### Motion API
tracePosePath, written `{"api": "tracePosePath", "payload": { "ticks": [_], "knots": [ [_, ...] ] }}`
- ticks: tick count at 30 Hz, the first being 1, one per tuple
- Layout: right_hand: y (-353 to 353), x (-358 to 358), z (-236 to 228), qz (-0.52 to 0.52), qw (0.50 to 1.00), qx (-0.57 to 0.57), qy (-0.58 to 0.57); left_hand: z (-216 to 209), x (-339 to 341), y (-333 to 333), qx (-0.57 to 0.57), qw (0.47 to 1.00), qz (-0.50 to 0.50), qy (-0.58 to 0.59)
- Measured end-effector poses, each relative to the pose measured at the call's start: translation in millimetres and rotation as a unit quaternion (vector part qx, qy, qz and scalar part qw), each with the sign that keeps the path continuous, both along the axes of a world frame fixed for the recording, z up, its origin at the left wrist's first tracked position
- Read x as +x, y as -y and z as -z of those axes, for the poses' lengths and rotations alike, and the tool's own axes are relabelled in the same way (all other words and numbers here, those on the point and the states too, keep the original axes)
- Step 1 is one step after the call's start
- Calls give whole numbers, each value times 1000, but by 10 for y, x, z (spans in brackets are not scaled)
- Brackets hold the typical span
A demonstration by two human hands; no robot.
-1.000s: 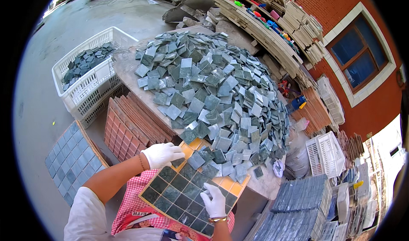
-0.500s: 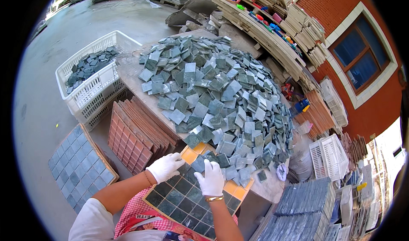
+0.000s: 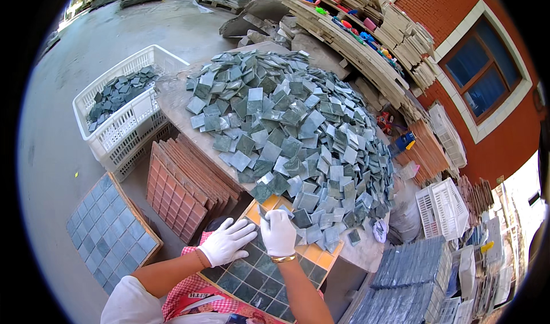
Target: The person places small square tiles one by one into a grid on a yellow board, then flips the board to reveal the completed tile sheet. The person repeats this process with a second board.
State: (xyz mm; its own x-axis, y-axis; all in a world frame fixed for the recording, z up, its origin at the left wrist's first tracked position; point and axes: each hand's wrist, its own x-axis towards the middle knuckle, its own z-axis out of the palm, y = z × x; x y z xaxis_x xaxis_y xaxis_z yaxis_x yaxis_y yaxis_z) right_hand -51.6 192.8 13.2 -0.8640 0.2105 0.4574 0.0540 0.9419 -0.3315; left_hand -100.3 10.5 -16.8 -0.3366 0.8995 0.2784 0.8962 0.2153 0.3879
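Note:
In front of me a yellow-orange grid tray [image 3: 318, 257] leans against the stone table's near edge. Most of its squares hold dark green stone tiles [image 3: 242, 291]; bare orange squares show along its far side. My left hand [image 3: 228, 243], in a white glove, lies with spread fingers over the laid tiles. Beside it, my gloved right hand [image 3: 278, 233] pinches a small stone tile [image 3: 262, 211], tipped on edge near the bare squares. The tile is partly hidden by the fingers. Just beyond is a big heap of loose square green-grey stone tiles [image 3: 298, 135].
White plastic crates [image 3: 129, 115] at left hold dark tile pieces. Stacked reddish grid trays [image 3: 177, 195] and a tile-filled tray [image 3: 113, 225] stand at lower left. Wrapped tile stacks [image 3: 401, 289] are at lower right, under white crates [image 3: 442, 209]. Stone slabs [image 3: 349, 35] lie behind the heap.
My left hand has come down and flattened over the laid tiles. My right hand has shifted slightly left and closed on a tile, which now stands tilted.

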Motion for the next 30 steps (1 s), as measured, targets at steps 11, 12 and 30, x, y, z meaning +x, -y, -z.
{"api": "tracePosePath", "payload": {
  "ticks": [11, 12, 30],
  "knots": [
    [119, -7, 179, 14, 994, -21, 107, 4, -173, 8, 138, 978, -105, 116],
    [79, -13, 147, 0, 996, -29, 83, 66, -246, -89, 144, 979, -97, 106],
    [-1382, 283, -313, -114, 962, 232, 89, -13, -663, -958, 4, 995, -89, -47]
  ]
}}
